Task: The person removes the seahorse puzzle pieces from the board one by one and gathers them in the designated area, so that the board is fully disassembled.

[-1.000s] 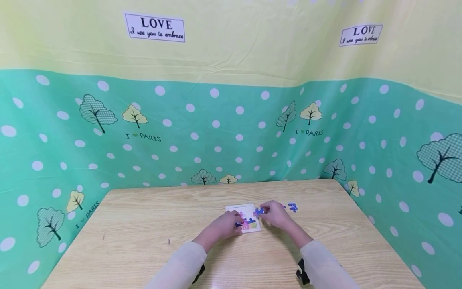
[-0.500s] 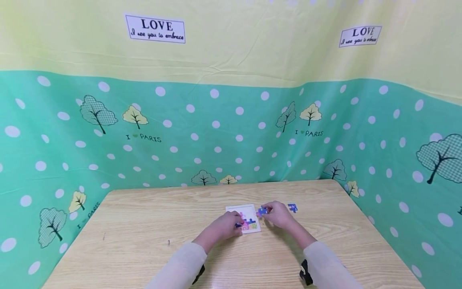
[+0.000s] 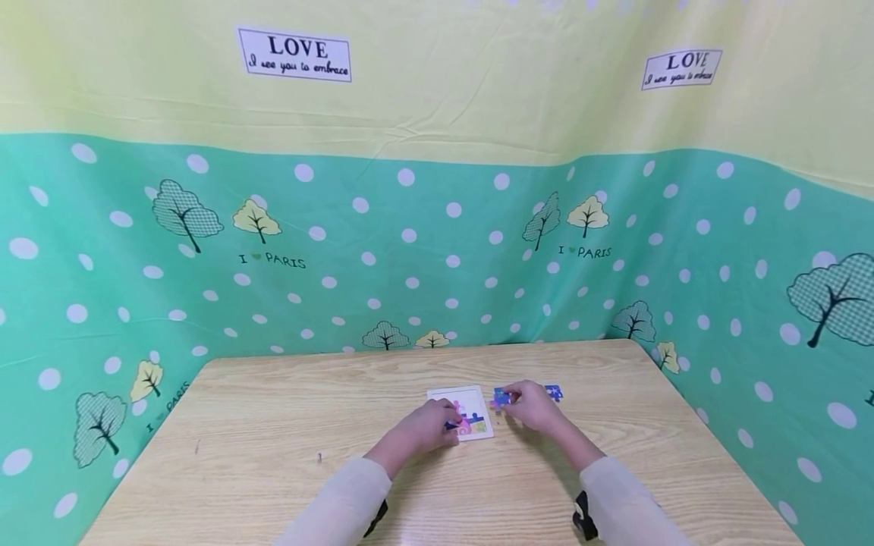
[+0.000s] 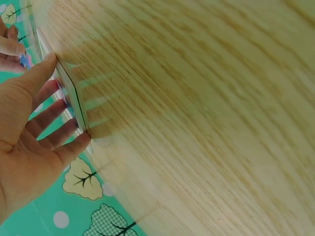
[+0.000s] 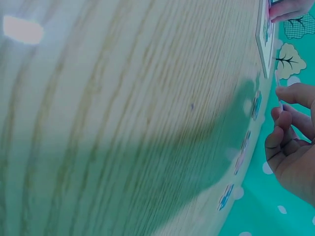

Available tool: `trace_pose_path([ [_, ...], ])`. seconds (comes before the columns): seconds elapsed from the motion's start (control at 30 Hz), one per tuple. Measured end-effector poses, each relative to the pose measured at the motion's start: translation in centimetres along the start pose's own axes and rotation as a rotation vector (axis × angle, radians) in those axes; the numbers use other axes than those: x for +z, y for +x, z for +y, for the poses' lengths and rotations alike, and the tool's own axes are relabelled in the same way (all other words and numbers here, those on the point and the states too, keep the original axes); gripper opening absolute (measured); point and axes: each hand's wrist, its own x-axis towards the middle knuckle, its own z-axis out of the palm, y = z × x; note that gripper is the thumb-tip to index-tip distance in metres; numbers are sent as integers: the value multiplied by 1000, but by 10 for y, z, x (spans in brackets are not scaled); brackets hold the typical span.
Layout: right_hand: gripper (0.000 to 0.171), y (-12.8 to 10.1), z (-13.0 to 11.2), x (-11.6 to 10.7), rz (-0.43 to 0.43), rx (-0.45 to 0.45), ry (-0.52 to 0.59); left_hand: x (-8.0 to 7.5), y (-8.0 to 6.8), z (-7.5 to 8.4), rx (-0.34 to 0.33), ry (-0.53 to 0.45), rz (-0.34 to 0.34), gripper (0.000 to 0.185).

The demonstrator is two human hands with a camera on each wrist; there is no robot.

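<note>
A person seated at a wooden table point(image 3: 287, 425) works on a small jigsaw. The left hand point(image 3: 425, 426) rests on the near left corner of the white puzzle board point(image 3: 461, 400), fingers spread fairly straight along its edge and surface, as the left wrist view shows point(image 4: 34, 132). Several colored pieces already sit in the board's near part. The right hand point(image 3: 534, 406), just right of the board, pinches a blue puzzle piece point(image 3: 501, 396) between thumb and fingertips; the piece is held just beside the board's right edge, and whether it is touching the tabletop cannot be told. Another blue loose piece point(image 3: 554, 392) lies on the table beyond the right hand. A green polka-dot cloth point(image 3: 410, 243) printed with trees surrounds the table.
</note>
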Motion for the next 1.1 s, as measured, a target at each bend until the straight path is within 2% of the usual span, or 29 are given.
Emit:
trace_pose_path([
  [0.33, 40, -1, 5, -4, 9, 39, -2, -1, 0, 1, 2, 9, 4, 36],
  [0.7, 39, -2, 13, -8, 24, -1, 1, -1, -1, 0, -4, -10, -4, 36],
  [1.1, 39, -6, 18, -14, 20, -8, 1, -3, -3, 3, -2, 11, -2, 36],
])
